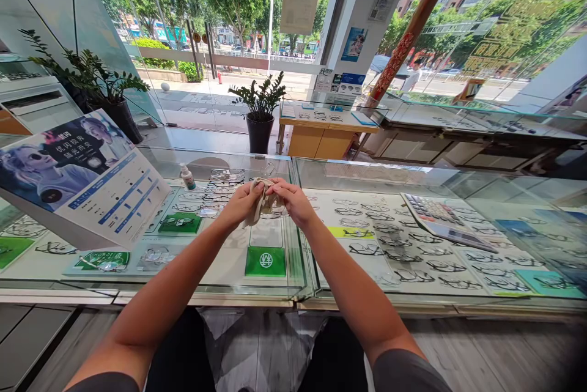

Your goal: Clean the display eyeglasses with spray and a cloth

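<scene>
Both hands meet above the glass counter. My left hand (241, 203) is closed on a beige cloth (255, 211), which hangs down between the hands. Beside it, my right hand (296, 201) is closed with its fingers pinched at the cloth's edge, on what looks like a pair of thin-framed eyeglasses (269, 168). A slim part of the frame sticks up beyond the fingers; the cloth and fingers hide most of the rest. Below the hands, a green card (265, 262) with a white emblem lies inside the case.
Rows of eyeglasses (362, 249) lie under the counter glass (316, 294). A small spray bottle (188, 177) stands left of the hands, near a propped display board (114, 190). To the right lies a large calculator (440, 218). A potted plant (260, 129) stands beyond the counter.
</scene>
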Available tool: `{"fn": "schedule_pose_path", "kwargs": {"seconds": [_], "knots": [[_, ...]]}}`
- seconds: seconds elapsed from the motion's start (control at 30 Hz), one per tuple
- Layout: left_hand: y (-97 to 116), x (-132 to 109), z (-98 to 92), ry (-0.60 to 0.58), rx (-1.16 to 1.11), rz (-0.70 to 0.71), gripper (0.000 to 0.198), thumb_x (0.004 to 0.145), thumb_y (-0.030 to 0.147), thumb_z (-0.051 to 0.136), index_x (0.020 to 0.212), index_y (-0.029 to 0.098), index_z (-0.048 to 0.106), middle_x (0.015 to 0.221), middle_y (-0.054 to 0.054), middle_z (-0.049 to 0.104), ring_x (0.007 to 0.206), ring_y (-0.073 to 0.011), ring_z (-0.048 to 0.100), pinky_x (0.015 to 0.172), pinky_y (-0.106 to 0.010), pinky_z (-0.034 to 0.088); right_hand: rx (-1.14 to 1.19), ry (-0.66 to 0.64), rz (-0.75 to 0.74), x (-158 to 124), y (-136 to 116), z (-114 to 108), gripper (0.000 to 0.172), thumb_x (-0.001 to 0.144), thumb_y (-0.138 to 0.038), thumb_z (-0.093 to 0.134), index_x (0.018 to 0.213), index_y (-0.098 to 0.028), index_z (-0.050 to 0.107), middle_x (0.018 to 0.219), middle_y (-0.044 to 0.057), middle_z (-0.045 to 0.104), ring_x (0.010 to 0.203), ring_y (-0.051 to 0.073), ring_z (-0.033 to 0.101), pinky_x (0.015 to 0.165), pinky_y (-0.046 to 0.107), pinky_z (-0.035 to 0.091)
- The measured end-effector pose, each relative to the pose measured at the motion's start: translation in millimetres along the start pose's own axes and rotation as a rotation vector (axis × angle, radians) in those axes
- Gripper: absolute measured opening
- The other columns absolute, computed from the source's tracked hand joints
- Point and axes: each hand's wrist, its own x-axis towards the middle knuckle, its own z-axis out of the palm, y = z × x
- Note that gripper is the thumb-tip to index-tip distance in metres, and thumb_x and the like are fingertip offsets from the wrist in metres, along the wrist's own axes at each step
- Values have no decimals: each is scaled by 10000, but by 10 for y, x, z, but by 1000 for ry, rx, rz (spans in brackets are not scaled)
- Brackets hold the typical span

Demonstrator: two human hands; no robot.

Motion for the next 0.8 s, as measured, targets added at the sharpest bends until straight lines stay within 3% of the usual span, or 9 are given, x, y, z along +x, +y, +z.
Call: {"fn": "schedule_pose_path", "kwargs": {"seconds": [0.43, 0.53, 0.67, 0.8], "knots": [[6, 35, -70, 156, -168, -67, 707, 670, 779, 987, 876, 150, 740, 717, -15, 703, 623, -134, 596, 610, -258, 487, -92, -94, -3, -39, -34, 54, 345, 884, -567, 866, 818, -229, 860, 1317, 88, 668, 1248, 276, 615, 1191, 421, 428], [25, 42, -90, 162, -176, -64, 706, 657, 767, 999, 880, 144, 756, 703, -18, 708, 623, -137, 605, 615, -257, 490, -92, -86, 11, -50, -56, 69, 353, 877, -569, 866, 810, -223, 850, 1210, 78, 679, 1179, 259, 613, 1106, 398, 463], [66, 34, -97, 138, -175, -36, 663, 657, 711, 1024, 901, 146, 777, 714, -17, 729, 639, -142, 633, 635, -256, 512, -47, -100, 65, -71, -101, 94, 371, 872, -571, 859, 795, -209, 828, 926, 49, 666, 943, 212, 587, 888, 344, 481], [126, 6, -96, 82, -165, -56, 610, 659, 627, 1049, 937, 143, 803, 791, -44, 785, 659, -158, 674, 642, -269, 550, 35, -97, 89, -79, -131, 107, 410, 823, -585, 888, 759, -189, 798, 849, 42, 668, 842, 183, 571, 775, 307, 459]]}}
